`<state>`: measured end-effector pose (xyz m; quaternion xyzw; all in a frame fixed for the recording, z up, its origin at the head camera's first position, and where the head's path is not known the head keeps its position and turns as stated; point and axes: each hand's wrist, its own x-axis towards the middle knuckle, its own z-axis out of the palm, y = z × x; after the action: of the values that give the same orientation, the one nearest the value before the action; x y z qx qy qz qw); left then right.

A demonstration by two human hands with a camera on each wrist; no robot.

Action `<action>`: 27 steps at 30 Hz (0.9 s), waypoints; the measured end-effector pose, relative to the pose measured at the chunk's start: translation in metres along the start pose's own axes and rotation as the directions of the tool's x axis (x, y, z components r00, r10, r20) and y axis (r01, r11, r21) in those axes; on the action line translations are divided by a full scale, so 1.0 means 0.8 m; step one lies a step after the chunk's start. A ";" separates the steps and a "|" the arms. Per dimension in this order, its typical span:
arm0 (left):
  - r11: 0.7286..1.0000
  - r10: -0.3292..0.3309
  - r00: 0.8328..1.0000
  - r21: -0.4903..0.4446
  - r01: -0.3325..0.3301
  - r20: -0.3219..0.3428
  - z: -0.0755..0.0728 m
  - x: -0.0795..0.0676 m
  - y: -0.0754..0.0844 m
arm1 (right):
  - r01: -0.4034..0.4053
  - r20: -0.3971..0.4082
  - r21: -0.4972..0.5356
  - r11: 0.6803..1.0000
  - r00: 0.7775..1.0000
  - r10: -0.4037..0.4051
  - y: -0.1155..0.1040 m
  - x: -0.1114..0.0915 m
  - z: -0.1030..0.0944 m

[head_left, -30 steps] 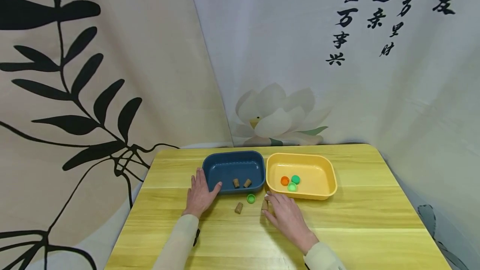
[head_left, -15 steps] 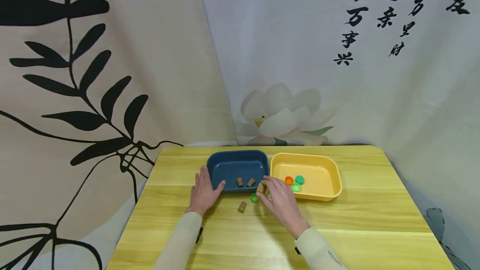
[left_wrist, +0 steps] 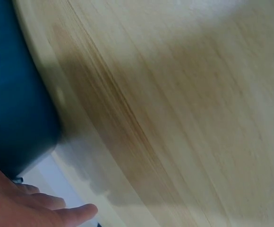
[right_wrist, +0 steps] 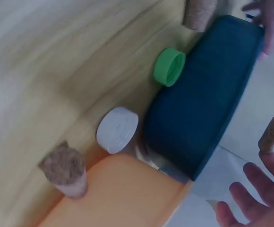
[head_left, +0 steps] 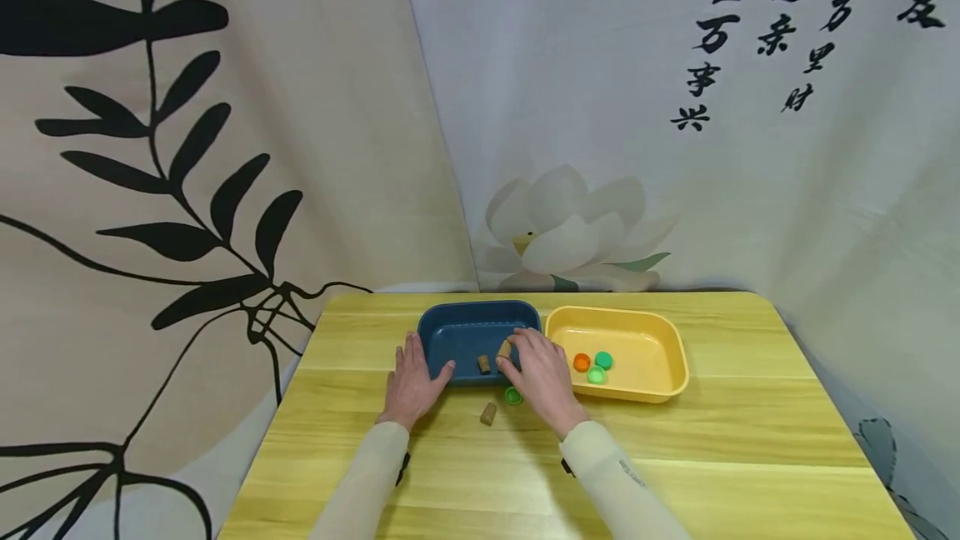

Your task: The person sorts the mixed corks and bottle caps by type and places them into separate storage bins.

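My right hand (head_left: 545,377) pinches a cork (head_left: 505,349) between thumb and fingers above the blue tray (head_left: 457,315); the right wrist view shows this held cork (right_wrist: 270,134) at its right edge. Another cork (head_left: 483,364) lies inside the tray. My left hand (head_left: 412,386) rests with fingers spread against the tray's left front side. Just in front of the tray are a green bottle cap (head_left: 513,396) and a cork (head_left: 488,414) on the table. A white cap (right_wrist: 117,130) and an upright cork (right_wrist: 66,170), visible in the right wrist view, are hidden by my right hand in the head view.
A yellow tray (head_left: 660,357) stands to the right of the blue one, holding an orange cap (head_left: 581,362) and two green caps (head_left: 603,360). Both trays sit on a wooden table (head_left: 720,457), with printed cloth hanging behind.
My right hand has picked up a cork from the table before the trays and carried it left and away over the blue tray. The left hand stays by the tray; the view shifts slightly.
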<state>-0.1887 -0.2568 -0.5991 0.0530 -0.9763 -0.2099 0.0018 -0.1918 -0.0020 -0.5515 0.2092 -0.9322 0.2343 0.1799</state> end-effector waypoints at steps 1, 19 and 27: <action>1.000 0.000 1.000 -0.001 0.000 -0.005 0.000 0.000 0.001 | 0.014 0.001 -0.018 1.000 1.000 -0.014 0.000 0.003 0.003; 1.000 0.000 1.000 0.006 0.000 -0.030 0.004 0.002 0.002 | 0.018 0.066 -0.151 0.988 0.998 -0.008 0.011 0.023 0.041; 1.000 -0.002 1.000 -0.006 0.002 -0.003 0.000 0.000 0.000 | -0.027 0.074 -0.061 0.998 0.997 0.032 0.028 0.001 0.018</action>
<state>-0.1890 -0.2569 -0.5993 0.0542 -0.9755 -0.2130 0.0032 -0.2063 0.0083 -0.5716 0.1985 -0.9479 0.2011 0.1474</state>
